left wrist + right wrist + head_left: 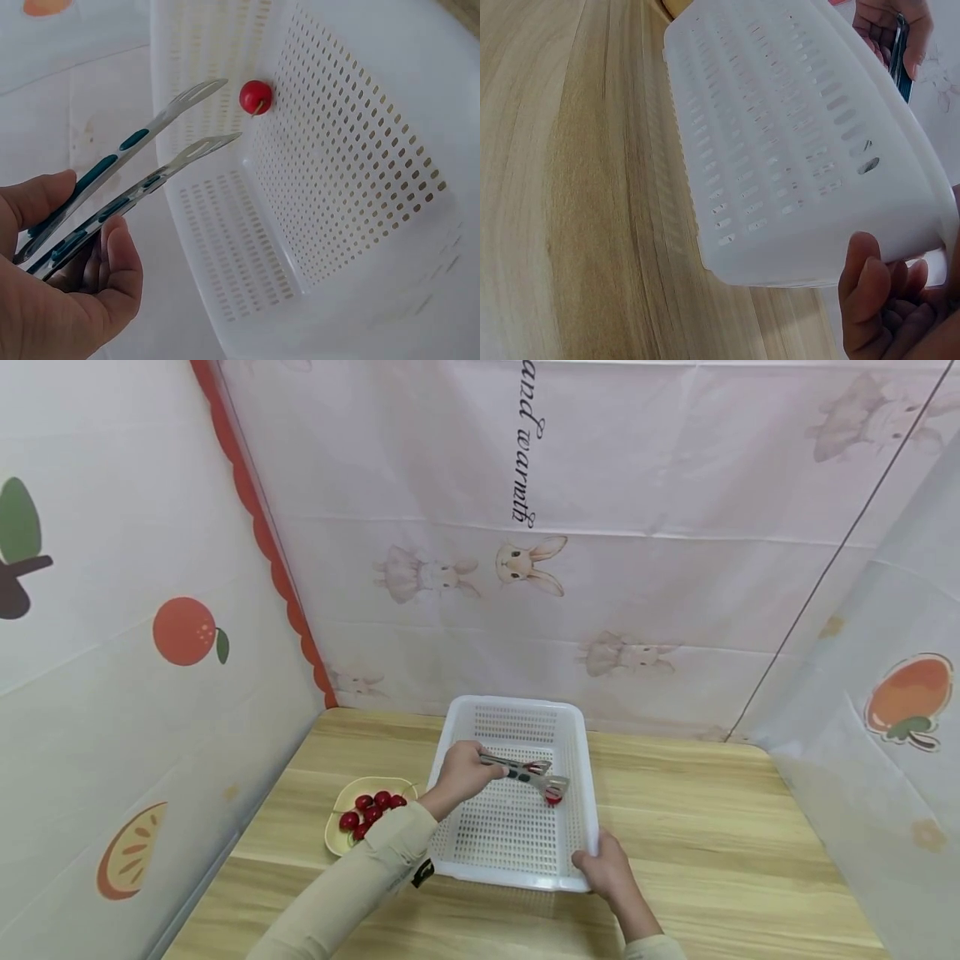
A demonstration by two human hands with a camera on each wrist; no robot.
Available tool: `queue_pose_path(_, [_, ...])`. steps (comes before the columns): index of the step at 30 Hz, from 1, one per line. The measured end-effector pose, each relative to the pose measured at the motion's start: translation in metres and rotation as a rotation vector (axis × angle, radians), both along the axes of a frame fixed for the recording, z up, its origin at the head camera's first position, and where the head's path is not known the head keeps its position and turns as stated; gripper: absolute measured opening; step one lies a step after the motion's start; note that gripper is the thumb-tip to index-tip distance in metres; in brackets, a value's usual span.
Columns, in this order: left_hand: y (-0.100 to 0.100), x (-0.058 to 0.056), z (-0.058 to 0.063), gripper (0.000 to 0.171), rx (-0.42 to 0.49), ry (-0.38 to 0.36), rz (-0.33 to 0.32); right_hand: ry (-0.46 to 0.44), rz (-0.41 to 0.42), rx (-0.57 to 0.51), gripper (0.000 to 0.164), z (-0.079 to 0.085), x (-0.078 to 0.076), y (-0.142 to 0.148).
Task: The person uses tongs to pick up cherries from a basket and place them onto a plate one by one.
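My left hand (467,772) grips a pair of metal tongs (120,199) with teal inlays, held over a white perforated plastic basket (517,881). The slotted ends of the tongs stand apart, with nothing between them in the left wrist view. A red cherry (256,97) with a short stem lies in the basket, just beyond the tong tips. At the basket's near right corner, my right hand (611,870) holds the rim, thumb on top and fingers (866,289) curled below the edge.
Left of the basket, a small pale yellow dish (332,839) holds several cherries (372,814), partly hidden behind my left sleeve (360,885). Both stand on a wooden table (690,827). Printed cloth walls (675,568) enclose the table at the back and sides.
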State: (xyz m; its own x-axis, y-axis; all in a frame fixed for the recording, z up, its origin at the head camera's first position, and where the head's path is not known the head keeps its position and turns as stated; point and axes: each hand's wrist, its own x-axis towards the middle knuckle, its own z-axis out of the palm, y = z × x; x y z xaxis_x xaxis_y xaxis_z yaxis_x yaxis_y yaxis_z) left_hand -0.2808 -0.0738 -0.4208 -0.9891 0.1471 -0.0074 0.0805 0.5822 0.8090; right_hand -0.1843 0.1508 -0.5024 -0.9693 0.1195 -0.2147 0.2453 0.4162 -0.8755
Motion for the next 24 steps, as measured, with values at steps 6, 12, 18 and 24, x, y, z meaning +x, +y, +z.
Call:
queue_pose_path(6, [0.01, -0.004, -0.003, 0.022, -0.085, 0.074, -0.044, -0.005, -0.001, 0.007, 0.058, 0.0, 0.0, -0.001])
queue_pose_path(12, [0.017, -0.008, -0.002, 0.04, -0.138, 0.12, -0.063, 0.035, 0.003, 0.01, 0.053, 0.0, 0.0, 0.0])
queue_pose_path(18, [0.023, -0.012, -0.001, 0.044, -0.176, 0.111, -0.079, 0.037, 0.003, 0.014, 0.052, 0.001, 0.0, 0.001])
queue_pose_path(24, [0.028, -0.014, -0.003, 0.032, -0.21, 0.143, -0.08, 0.028, -0.001, 0.007, 0.053, -0.001, 0.0, 0.002])
